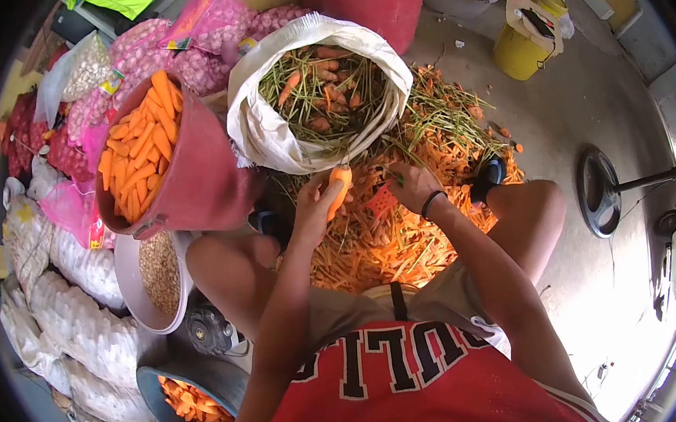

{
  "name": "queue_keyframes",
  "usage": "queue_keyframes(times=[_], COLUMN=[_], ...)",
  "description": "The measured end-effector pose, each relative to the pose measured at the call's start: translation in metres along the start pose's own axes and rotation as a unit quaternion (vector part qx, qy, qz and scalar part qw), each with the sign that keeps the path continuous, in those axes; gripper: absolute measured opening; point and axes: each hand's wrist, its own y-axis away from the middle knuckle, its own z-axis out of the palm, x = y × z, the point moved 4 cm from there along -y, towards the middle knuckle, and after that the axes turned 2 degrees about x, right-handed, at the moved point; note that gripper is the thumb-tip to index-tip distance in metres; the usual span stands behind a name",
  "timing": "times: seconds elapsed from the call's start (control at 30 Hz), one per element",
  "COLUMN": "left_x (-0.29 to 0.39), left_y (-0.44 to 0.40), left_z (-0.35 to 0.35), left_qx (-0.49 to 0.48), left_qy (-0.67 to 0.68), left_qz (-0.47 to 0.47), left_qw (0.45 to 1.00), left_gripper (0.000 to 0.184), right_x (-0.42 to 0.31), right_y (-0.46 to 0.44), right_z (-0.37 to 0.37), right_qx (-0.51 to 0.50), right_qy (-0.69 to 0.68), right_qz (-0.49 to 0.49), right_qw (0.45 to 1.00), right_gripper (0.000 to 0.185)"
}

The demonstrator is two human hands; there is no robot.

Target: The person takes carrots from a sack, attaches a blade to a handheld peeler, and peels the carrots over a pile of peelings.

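My left hand point(316, 205) is closed around an orange carrot point(339, 187), which stands nearly upright with its top pointing away from me. Just to its right, my right hand point(416, 190) grips what looks like a red peeler point(382, 201) with slots in it; its blade is hard to make out. Carrot and peeler are apart. Beneath both hands spreads a heap of orange carrot peelings point(388, 251). A white woven sack point(250, 127) stands open beyond my hands, with unpeeled carrots point(333, 94) and green stalks inside.
To the left, a tilted red bucket point(202, 177) holds peeled carrots. A dark tub point(228, 379) with carrot pieces sits lower left. Net bags of garlic point(138, 48) and white sacks point(83, 315) line the left side. A yellow bucket point(516, 51) stands upper right, a round black base point(598, 193) at right.
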Motion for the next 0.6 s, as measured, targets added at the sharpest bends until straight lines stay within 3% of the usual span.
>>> queue_keyframes(times=[0.2, 0.3, 0.37, 0.57, 0.6], left_x=[0.005, -0.002, -0.003, -0.007, -0.005], left_y=[0.001, -0.006, -0.007, -0.012, -0.008], left_z=[0.021, 0.029, 0.030, 0.042, 0.044], left_qx=[0.048, 0.036, 0.039, -0.002, -0.014], left_qy=[-0.234, -0.259, -0.276, -0.273, -0.276], left_qz=[0.041, 0.139, 0.111, 0.135, 0.140], left_qw=[0.970, 0.955, 0.954, 0.953, 0.951], left_gripper=[0.030, 0.030, 0.030, 0.030, 0.031], right_x=[-0.033, -0.040, -0.038, -0.012, 0.017], right_y=[0.017, 0.019, 0.017, 0.013, 0.004], right_z=[0.000, -0.004, -0.003, -0.001, 0.017], right_qx=[0.028, 0.020, 0.016, -0.047, -0.108], right_qy=[-0.029, -0.036, -0.023, 0.001, 0.051], right_qz=[-0.101, -0.116, -0.117, 0.000, 0.016], right_qw=[0.994, 0.992, 0.993, 0.999, 0.993], right_gripper=[0.030, 0.030, 0.029, 0.032, 0.032])
